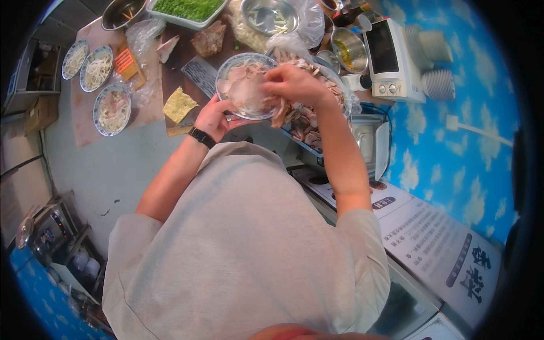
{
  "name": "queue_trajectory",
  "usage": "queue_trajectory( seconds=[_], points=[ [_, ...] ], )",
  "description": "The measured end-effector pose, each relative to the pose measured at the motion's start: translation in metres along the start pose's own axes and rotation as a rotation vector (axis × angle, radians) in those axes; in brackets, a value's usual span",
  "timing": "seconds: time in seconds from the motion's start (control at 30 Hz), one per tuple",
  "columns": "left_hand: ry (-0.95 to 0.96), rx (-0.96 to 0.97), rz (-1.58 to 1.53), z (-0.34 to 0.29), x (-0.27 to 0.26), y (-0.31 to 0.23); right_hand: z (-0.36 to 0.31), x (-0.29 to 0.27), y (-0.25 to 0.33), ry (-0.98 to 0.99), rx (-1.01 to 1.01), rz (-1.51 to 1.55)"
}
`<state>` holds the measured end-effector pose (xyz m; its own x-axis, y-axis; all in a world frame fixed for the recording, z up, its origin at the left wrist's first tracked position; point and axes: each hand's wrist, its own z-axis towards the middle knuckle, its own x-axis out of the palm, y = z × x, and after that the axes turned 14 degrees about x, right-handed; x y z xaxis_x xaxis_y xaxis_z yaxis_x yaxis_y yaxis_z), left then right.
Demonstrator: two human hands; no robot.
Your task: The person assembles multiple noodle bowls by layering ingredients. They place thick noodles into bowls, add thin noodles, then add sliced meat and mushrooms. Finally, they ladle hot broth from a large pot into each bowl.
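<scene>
My left hand (216, 117), with a dark band on the wrist and a ring, grips the near-left rim of a blue-patterned bowl (245, 56). Pale slices of meat (241, 85) lie inside it. Over the bowl's right side, my right hand (294, 85) has its fingers bent together on sliced meat; a brownish strip (279, 113) hangs below them. The fingertips are slightly blurred. Right beside the bowl, a plastic-lined tray (302, 145) holds a heap of sliced meat (307, 127), partly hidden by my right forearm. A cleaver (199, 75) lies left of the bowl.
Three patterned bowls of pale strips (96, 69) stand at the left. A yellow slab (179, 105) sits at the board's near edge, with a meat chunk (208, 39) behind. Chopped greens (187, 8) fill a white tub. At right are a microwave (391, 59) and stacked plates (438, 85).
</scene>
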<state>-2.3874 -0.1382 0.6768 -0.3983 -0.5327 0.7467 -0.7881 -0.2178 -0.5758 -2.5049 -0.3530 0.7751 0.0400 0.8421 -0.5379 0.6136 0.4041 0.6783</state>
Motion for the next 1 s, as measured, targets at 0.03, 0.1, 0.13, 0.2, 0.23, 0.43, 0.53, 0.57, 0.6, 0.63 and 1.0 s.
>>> queue_trajectory(
  seconds=[0.03, 0.1, 0.13, 0.2, 0.23, 0.43, 0.53, 0.57, 0.6, 0.63, 1.0],
  points=[
    [0.017, 0.012, -0.005, 0.0, -0.001, -0.001, 0.001, 0.001, -0.001, -0.029, 0.033, -0.132],
    [0.005, 0.024, 0.005, 0.001, -0.003, -0.004, 0.004, 0.002, -0.004, -0.049, 0.075, -0.188],
    [0.006, 0.028, 0.004, 0.001, -0.004, -0.005, 0.003, 0.001, -0.006, -0.039, 0.088, -0.109],
    [0.017, 0.039, 0.002, 0.0, -0.007, -0.007, 0.001, 0.0, -0.007, 0.018, 0.165, -0.044],
    [0.009, 0.049, 0.011, 0.0, -0.008, -0.008, 0.001, 0.001, -0.006, 0.09, 0.101, -0.02],
    [0.026, 0.057, -0.002, 0.002, -0.011, -0.013, 0.005, 0.003, 0.016, 0.368, -0.08, -0.089],
    [0.013, 0.053, -0.025, 0.002, -0.016, -0.017, 0.013, -0.005, 0.026, 0.41, -0.265, -0.142],
    [0.007, 0.051, -0.014, 0.001, -0.018, -0.018, 0.018, -0.008, 0.029, 0.453, -0.257, -0.232],
    [0.005, 0.046, -0.002, 0.002, -0.02, -0.02, 0.023, -0.01, 0.031, 0.468, -0.236, -0.334],
    [0.01, 0.049, 0.011, 0.003, -0.021, -0.021, 0.029, -0.01, 0.034, 0.43, -0.132, -0.361],
    [-0.027, 0.061, 0.013, 0.004, -0.026, -0.029, 0.032, -0.039, 0.066, 0.178, -0.023, -0.458]
  ],
)
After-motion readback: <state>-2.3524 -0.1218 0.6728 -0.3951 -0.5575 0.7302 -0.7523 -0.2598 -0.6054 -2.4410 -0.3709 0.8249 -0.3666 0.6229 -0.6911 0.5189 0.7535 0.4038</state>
